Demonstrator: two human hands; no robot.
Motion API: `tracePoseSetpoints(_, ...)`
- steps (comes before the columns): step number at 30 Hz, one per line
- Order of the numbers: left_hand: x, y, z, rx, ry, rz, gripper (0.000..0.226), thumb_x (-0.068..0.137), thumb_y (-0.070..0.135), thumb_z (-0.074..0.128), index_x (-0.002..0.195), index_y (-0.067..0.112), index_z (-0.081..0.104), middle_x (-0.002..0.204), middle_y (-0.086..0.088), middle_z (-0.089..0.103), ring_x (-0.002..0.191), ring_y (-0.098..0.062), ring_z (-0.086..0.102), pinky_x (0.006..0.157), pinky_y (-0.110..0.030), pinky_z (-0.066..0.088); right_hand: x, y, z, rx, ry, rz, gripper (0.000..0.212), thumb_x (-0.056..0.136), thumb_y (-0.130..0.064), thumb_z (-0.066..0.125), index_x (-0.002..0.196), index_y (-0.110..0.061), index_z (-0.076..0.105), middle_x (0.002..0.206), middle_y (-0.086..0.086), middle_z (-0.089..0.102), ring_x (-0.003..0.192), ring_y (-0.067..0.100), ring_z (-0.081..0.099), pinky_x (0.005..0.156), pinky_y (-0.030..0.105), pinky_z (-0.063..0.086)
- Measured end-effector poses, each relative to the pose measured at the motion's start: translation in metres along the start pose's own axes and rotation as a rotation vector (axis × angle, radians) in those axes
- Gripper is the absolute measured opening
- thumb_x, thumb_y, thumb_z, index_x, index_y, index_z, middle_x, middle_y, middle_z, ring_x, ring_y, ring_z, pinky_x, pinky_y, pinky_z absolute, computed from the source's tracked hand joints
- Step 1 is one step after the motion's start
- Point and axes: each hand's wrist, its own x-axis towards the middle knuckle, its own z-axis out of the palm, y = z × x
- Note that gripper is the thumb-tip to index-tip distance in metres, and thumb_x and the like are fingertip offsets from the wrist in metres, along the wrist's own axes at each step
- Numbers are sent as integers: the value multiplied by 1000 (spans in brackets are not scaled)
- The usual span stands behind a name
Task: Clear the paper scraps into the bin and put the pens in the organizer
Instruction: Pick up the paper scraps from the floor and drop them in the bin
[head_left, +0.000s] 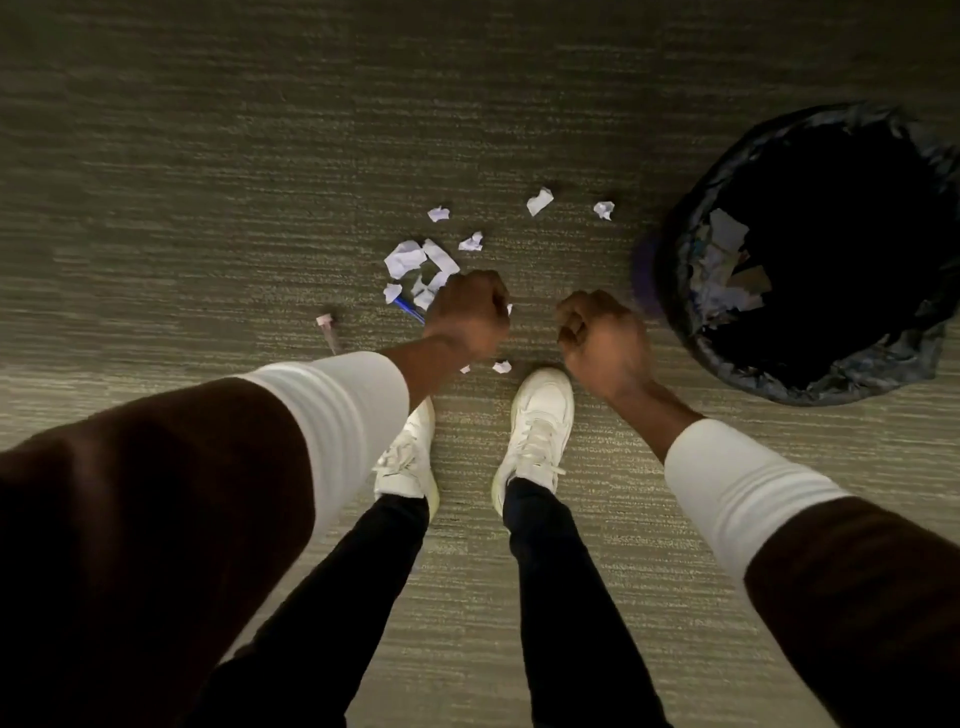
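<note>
Left hand (470, 317) curled into a fist, a white sliver showing at its knuckles, possibly pinched paper; cannot tell for sure. Right hand (602, 332) likewise curled shut, contents hidden. Just past the left fist, at 11 o'clock, lay a cluster of paper scraps (415, 267) over a blue pen (408, 307). More scraps scattered toward 12 and 1 o'clock. Pink-capped pen (327, 332) at 9 o'clock. Lined bin (810, 254) stood at 3 o'clock on the carpet (208, 182).
</note>
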Motion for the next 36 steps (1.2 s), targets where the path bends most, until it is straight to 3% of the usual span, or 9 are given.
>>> tracePoseSetpoints(3, 18, -33, 9, 92, 50, 5, 17, 89, 20, 61, 98, 23, 76, 104, -8, 78, 104, -34, 71, 76, -30, 43, 24, 3, 35, -66, -136, 7, 22, 89, -21, 67, 112, -21, 66, 112, 8, 67, 93, 35, 70, 80, 43, 60)
tracePoseSetpoints(5, 33, -53, 17, 169, 93, 40, 18, 90, 23, 61, 101, 18, 74, 104, -12, 76, 104, -36, 70, 75, -34, 47, 41, 8, 60, -118, -180, -15, 24, 91, -22, 67, 115, -22, 64, 115, 10, 64, 97, 37, 69, 82, 41, 58)
tracePoseSetpoints(8, 63, -83, 27, 268, 141, 89, 40, 93, 32, 64, 125, 8, 63, 126, -16, 64, 124, -37, 59, 91, -47, 56, 63, 15, 97, -174, -202, -75, 30, 92, -22, 69, 121, -22, 63, 119, 12, 61, 104, 37, 67, 84, 42, 56)
tracePoseSetpoints(12, 103, -116, 42, 353, 153, 17, 92, 87, 50, 75, 154, 3, 33, 160, -22, 33, 152, -42, 28, 114, -52, 45, 87, 25, 136, -249, -251, -202, 44, 90, -20, 73, 132, -21, 59, 127, 14, 55, 116, 36, 61, 86, 44, 58)
tracePoseSetpoints(16, 134, -129, 52, 335, 72, -18, 116, 78, 57, 83, 162, 11, 17, 170, -28, 7, 159, -50, 6, 122, -56, 33, 105, 31, 163, -326, -258, -243, 57, 85, -17, 78, 136, -22, 53, 136, 16, 45, 127, 35, 50, 82, 48, 61)
tracePoseSetpoints(21, 153, -129, 62, 352, 82, -27, 105, 80, 50, 84, 161, 29, 20, 170, -21, 9, 156, -48, 11, 110, -61, 43, 120, 40, 183, -341, -232, -271, 42, 84, -14, 77, 121, -21, 59, 132, 14, 47, 126, 35, 50, 75, 47, 63)
tracePoseSetpoints(27, 157, -121, 62, 431, 165, 127, 74, 94, 9, 70, 157, 12, 30, 153, -24, 32, 138, -42, 39, 100, -46, 54, 133, 43, 178, -258, -267, -295, 26, 85, -17, 81, 106, -18, 67, 125, 10, 60, 117, 32, 60, 89, 41, 58)
tracePoseSetpoints(32, 153, -118, 63, 400, 147, 270, 56, 98, -7, 45, 152, 7, 41, 153, -27, 36, 133, -44, 46, 103, -49, 53, 129, 38, 174, -223, -249, -235, 16, 89, -14, 74, 105, -13, 71, 119, 14, 63, 113, 35, 62, 91, 44, 57)
tracePoseSetpoints(36, 152, -120, 60, 419, 141, 364, 50, 102, 1, 45, 149, 14, 52, 140, -19, 56, 127, -39, 54, 113, -44, 43, 116, 40, 175, -161, -195, -180, 18, 87, -12, 76, 104, -13, 71, 116, 16, 63, 109, 36, 63, 86, 45, 58)
